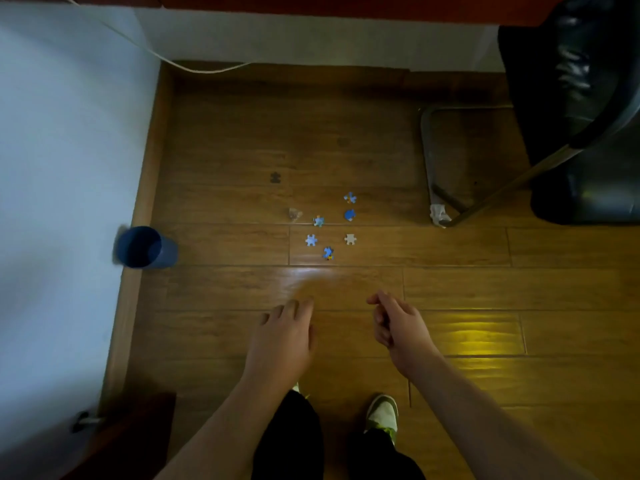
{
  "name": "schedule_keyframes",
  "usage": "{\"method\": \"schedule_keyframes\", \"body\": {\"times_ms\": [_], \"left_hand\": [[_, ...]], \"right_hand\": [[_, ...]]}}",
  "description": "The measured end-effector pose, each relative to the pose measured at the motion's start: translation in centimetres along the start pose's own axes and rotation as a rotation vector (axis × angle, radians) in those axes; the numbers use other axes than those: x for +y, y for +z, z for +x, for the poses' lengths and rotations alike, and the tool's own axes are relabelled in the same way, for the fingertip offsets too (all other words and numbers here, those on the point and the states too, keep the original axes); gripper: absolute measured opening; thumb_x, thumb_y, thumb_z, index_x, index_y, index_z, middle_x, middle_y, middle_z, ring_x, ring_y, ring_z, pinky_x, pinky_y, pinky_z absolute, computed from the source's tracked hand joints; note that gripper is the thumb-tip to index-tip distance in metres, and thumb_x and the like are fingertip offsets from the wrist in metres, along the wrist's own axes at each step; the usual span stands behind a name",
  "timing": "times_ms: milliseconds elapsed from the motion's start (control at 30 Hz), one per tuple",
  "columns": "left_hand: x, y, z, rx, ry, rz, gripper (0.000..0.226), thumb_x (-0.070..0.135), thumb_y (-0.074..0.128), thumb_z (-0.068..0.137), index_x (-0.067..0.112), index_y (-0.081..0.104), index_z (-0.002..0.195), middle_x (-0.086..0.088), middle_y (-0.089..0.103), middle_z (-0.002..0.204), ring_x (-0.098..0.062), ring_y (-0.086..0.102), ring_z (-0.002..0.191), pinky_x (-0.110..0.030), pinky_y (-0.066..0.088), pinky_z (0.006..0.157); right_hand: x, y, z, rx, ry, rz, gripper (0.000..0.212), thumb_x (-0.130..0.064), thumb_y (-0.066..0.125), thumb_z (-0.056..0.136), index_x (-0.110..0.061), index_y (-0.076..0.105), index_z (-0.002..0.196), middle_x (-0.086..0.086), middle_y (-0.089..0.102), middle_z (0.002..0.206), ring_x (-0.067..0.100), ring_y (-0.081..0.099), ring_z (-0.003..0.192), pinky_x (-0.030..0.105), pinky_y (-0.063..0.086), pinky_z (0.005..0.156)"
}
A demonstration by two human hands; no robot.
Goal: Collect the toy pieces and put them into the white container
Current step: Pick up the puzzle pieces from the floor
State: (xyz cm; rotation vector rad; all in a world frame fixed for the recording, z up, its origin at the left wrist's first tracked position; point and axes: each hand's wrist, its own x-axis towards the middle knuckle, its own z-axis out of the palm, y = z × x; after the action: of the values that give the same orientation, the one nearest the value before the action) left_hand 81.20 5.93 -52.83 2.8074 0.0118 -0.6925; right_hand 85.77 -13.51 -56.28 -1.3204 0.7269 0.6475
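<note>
Several small jigsaw pieces lie scattered on the wooden floor (450, 289): a pale blue piece (311, 240), a blue piece with yellow (328, 253), a cream piece (350, 239), a round blue piece (350, 215), a blue and white piece (350, 197), a teal piece (318, 221), a dull tan piece (294, 214) and a dark piece (275, 177) farther off. My left hand (284, 337) hovers palm down, fingers relaxed, holding nothing. My right hand (398, 327) hangs beside it with loosely curled fingers, empty. Both are short of the pieces. No white container is in view.
A blue cup (147, 247) lies on its side against the white wall at left. A chair's metal frame (429, 161) and black seat (575, 98) stand at right, with crumpled white paper (439, 213) by its foot. My shoe (382, 412) is below the hands.
</note>
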Motion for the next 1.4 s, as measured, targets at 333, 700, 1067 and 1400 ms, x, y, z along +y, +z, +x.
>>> {"method": "schedule_keyframes", "body": {"times_ms": [333,700,1067,1400], "left_hand": [[-6.8,1.7,8.6,0.045,0.118,0.013,0.032,0.029,0.04,0.097,0.018,0.054,0.124,-0.003,0.063,0.112,-0.022,0.06,0.1,-0.035,0.046,0.083],[-8.8,13.7,27.4,-0.028,-0.025,-0.165,0.02,0.023,0.044,0.095,0.018,0.058,0.109,-0.005,0.067,0.091,-0.025,0.063,0.082,-0.035,0.048,0.069],[-15.4,28.5,44.1,-0.188,-0.015,-0.09,0.051,0.03,0.063,0.09,0.02,0.045,0.137,-0.016,0.032,0.15,-0.035,0.046,0.126,-0.044,0.043,0.1],[-16.3,28.9,47.1,-0.195,0.24,0.044,0.062,0.032,0.077,0.077,0.026,0.045,0.129,0.0,0.038,0.127,-0.018,0.045,0.109,-0.036,0.047,0.085]], "right_hand": [[-1.5,5.0,8.1,0.036,-0.009,-0.026,0.03,-0.025,0.047,0.1,-0.008,0.06,0.079,-0.002,0.04,0.049,0.012,0.031,0.038,0.024,0.024,0.038],[-0.4,1.5,28.5,-0.049,-0.128,-0.869,0.025,-0.038,0.055,0.093,-0.024,0.075,0.087,-0.006,0.053,0.057,0.008,0.043,0.047,0.023,0.032,0.047],[7.9,-1.4,45.2,0.075,-0.406,-1.346,0.044,-0.028,0.06,0.091,-0.028,0.054,0.135,0.0,0.055,0.13,0.023,0.06,0.108,0.031,0.048,0.078],[10.7,-1.6,50.0,0.1,-0.358,-1.419,0.056,-0.031,0.071,0.082,-0.022,0.048,0.132,0.005,0.041,0.13,0.03,0.061,0.1,0.04,0.053,0.077]]}}
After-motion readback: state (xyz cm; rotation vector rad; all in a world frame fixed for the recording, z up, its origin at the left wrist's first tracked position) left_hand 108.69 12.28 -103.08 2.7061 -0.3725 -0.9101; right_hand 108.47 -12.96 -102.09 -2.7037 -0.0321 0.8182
